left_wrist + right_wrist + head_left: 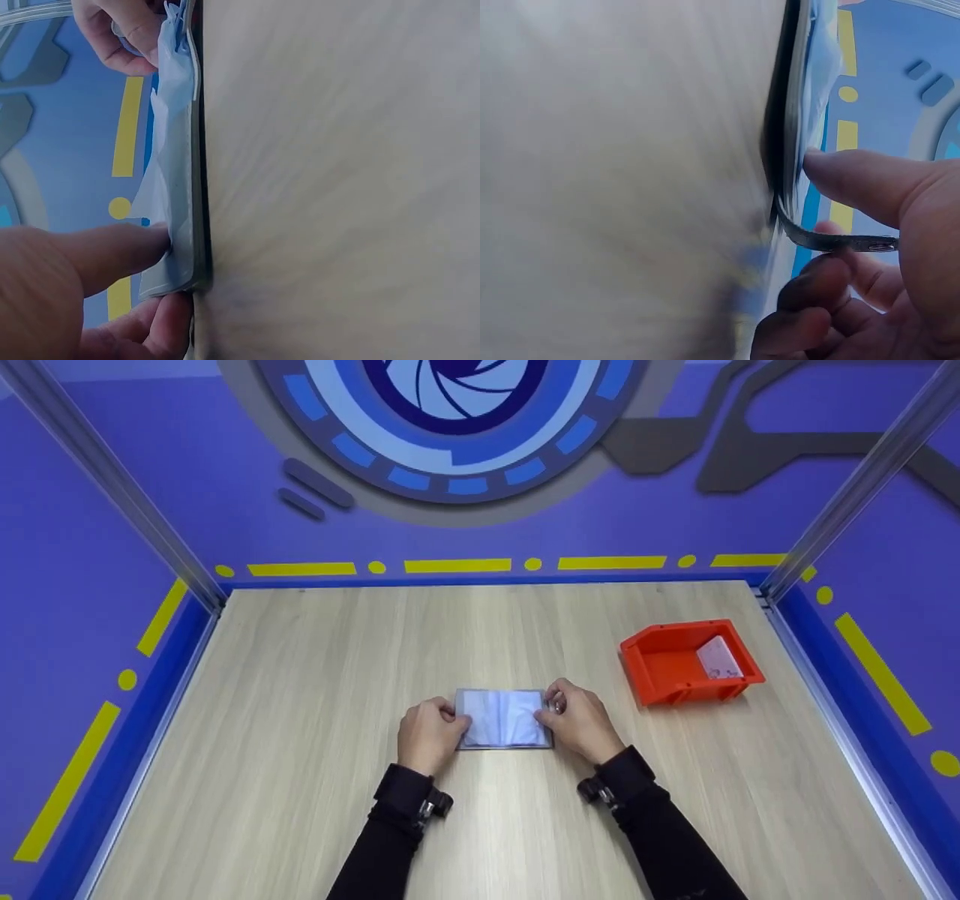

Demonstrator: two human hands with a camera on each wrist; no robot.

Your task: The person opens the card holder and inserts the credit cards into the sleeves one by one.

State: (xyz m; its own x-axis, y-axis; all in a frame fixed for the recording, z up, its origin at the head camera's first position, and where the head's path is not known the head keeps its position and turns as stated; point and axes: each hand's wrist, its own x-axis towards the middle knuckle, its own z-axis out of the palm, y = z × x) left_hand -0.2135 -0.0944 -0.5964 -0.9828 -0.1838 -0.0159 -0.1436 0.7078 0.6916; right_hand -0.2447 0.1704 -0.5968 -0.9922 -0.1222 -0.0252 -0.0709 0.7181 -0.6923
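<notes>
A small card holder [501, 721] with clear, bluish plastic sleeves lies spread open on the table, its fold running down the middle. My left hand [429, 737] pinches its left edge, thumb on top of the sleeve and fingers under the corner, as the left wrist view shows. At the opposite edge, my right hand [583, 723] holds the holder with the thumb pressed on the sleeves. A dark strap with a metal snap [829, 241] sticks out from that edge between the right thumb and the curled fingers. Some sleeves [159, 184] stand slightly lifted.
To the right of my right hand sits an orange-red open bin [637, 671], with a pinkish printed card [720, 658] against its inner right side. Blue-purple printed panels [465, 544] border the wooden table [315, 660] at the back and both sides.
</notes>
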